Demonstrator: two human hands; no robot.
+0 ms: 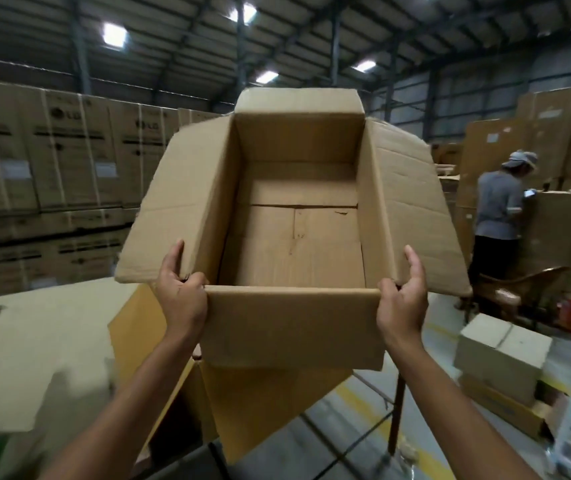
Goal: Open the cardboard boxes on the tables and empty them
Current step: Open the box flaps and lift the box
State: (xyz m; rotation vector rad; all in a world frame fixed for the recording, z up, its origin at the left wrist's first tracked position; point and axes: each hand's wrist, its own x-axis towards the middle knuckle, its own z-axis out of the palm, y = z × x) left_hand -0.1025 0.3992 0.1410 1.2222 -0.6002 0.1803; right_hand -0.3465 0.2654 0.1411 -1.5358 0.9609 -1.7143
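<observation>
While lifted at frame centre, the cardboard box (298,237) shows a bare floor: opened and, by the look of it, emptied.
All four flaps splayed. Another carton (263,403) at lower centre, contents hidden. A smaller taped box (498,348) at lower right probably still needs opening. Left hand (182,299) and right hand (403,306) each grip a near rim corner.

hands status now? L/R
Left hand: grips the near-left corner of the open box.
Right hand: grips the box's near-right corner.
</observation>
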